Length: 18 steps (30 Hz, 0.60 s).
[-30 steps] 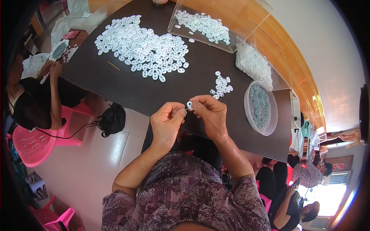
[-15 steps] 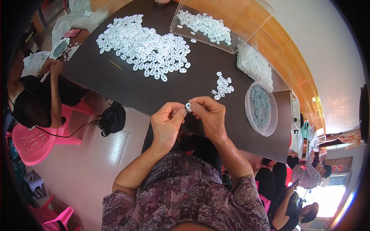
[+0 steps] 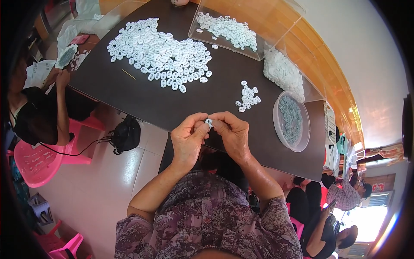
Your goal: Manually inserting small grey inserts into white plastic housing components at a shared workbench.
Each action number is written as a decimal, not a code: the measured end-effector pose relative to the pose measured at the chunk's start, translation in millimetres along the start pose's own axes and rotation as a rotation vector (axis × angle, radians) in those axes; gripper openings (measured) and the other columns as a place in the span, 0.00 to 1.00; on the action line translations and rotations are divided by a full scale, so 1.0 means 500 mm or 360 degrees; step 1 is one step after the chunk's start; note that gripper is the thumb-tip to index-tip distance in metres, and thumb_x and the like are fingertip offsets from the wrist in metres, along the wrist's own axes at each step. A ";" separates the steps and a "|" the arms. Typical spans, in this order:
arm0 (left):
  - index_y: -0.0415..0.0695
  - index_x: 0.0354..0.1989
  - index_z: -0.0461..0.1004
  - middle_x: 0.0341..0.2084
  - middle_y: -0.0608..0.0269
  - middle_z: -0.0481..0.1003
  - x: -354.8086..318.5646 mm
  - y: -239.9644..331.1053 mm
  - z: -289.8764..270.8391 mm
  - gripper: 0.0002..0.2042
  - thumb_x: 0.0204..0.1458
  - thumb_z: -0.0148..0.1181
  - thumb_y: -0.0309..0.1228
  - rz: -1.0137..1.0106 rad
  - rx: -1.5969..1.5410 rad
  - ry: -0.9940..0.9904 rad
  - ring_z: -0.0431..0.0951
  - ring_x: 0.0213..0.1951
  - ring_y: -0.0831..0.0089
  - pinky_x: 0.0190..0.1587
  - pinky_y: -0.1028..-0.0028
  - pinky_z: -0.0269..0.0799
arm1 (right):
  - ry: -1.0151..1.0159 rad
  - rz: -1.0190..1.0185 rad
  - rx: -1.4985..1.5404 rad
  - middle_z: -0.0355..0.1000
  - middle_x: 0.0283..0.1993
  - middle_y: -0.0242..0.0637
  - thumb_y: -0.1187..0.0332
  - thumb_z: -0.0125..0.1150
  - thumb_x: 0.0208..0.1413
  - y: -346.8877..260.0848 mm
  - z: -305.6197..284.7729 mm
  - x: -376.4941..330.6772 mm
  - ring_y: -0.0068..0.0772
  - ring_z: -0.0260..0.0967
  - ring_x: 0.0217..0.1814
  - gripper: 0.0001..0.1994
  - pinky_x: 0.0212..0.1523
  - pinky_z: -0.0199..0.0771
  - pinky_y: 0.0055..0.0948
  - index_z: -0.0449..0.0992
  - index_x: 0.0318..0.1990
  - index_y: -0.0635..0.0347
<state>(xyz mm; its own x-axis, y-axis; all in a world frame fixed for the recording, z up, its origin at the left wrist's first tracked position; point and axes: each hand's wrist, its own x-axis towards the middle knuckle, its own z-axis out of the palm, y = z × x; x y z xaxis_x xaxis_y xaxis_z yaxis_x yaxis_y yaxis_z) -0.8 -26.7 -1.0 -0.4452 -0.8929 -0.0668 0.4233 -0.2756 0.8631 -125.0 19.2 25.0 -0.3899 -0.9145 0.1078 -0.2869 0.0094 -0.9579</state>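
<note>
The white pieces [image 3: 161, 52] at upper left look smooth plastic, the tabletop [image 3: 138, 97] softly sheened. Upper-centre box [image 3: 235, 51]: clear glossy plastic. Right-hand tub [image 3: 305, 125]: translucent plastic. Lower left, floor tiles [image 3: 99, 185] gleam; lower centre, the shirt [image 3: 207, 220] is matt cloth.

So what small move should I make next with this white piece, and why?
Probably firm up the pinch on the white piece from both sides: it is small and sits between the left hand and right hand, near the edge of the dark table, so a loose grip might drop it.
</note>
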 end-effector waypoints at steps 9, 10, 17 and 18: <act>0.34 0.47 0.72 0.27 0.64 0.73 -0.001 -0.002 0.010 0.12 0.53 0.56 0.21 0.0065 -0.0090 0.0066 0.72 0.25 0.80 0.26 0.82 0.68 | 0.0015 -0.0353 -0.0097 0.70 0.33 0.35 0.81 0.57 0.51 -0.001 0.006 -0.007 0.24 0.68 0.33 0.08 0.35 0.69 0.22 0.74 0.40 0.65; 0.34 0.46 0.73 0.27 0.64 0.73 0.000 -0.001 0.011 0.12 0.53 0.56 0.20 0.0066 -0.0130 0.0061 0.71 0.25 0.79 0.26 0.82 0.68 | 0.0001 -0.0384 -0.0024 0.69 0.34 0.35 0.81 0.58 0.50 0.000 0.006 -0.011 0.25 0.68 0.33 0.10 0.34 0.69 0.22 0.74 0.41 0.64; 0.33 0.45 0.73 0.26 0.63 0.74 -0.001 0.011 0.015 0.11 0.53 0.56 0.19 0.0103 -0.0204 -0.0017 0.71 0.24 0.79 0.27 0.82 0.68 | -0.0001 -0.0426 -0.0092 0.69 0.35 0.35 0.82 0.60 0.46 0.001 0.000 -0.021 0.26 0.67 0.35 0.16 0.33 0.69 0.24 0.74 0.45 0.62; 0.33 0.45 0.74 0.26 0.62 0.74 -0.003 0.012 0.016 0.11 0.53 0.55 0.19 0.0079 -0.0193 0.0008 0.71 0.24 0.79 0.28 0.82 0.68 | 0.0013 -0.0497 -0.0179 0.70 0.36 0.36 0.82 0.60 0.45 0.002 -0.002 -0.020 0.28 0.67 0.35 0.16 0.34 0.69 0.25 0.75 0.45 0.62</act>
<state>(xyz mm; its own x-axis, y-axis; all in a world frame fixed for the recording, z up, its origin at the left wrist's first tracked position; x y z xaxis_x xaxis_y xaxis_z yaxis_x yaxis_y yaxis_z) -3.9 -24.3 8.5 -0.4175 -0.9082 -0.0282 0.5373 -0.2718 0.7984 -122.1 28.9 23.1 -0.2748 -0.8769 0.3943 -0.4884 -0.2260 -0.8429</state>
